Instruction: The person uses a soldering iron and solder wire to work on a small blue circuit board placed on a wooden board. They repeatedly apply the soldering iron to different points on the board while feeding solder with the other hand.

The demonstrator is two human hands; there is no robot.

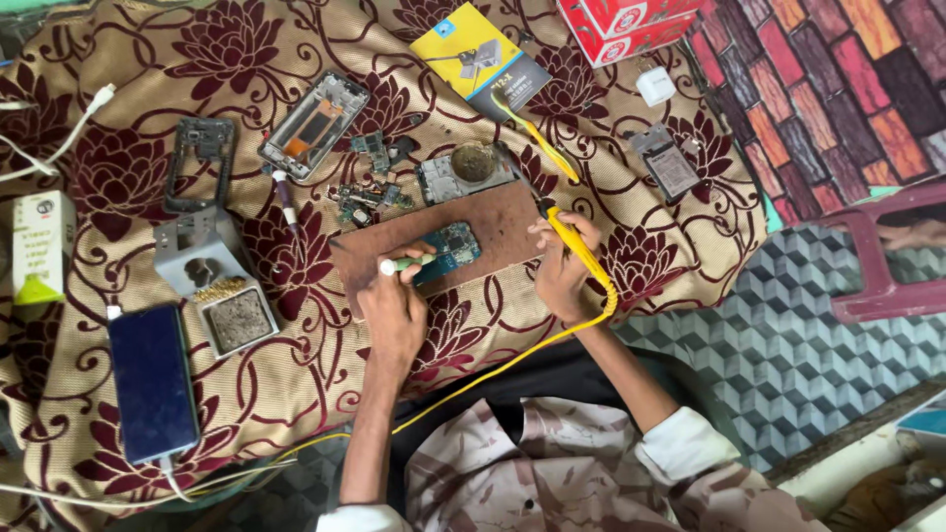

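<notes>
Phone parts spread on a cloth-covered table, wooden board at centre.

Circuit board [448,251] on wooden board [493,232]; solder tin [474,163] just behind. Phone frames [313,125] far left of board; soldering stand [212,281] left; smartphone [152,382] near left; battery [668,166] far right; booklet [473,54] farthest back.

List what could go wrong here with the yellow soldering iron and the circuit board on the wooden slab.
1. The right hand holds the yellow soldering iron near the patterned maroon and tan cloth; a slip could scorch the fabric.
2. The left hand pins the small blue-green circuit board with a green-handled tool; its fingers sit close to the tip, so a burn seems possible.
3. The iron's yellow cord crosses the lap and might snag.
</notes>
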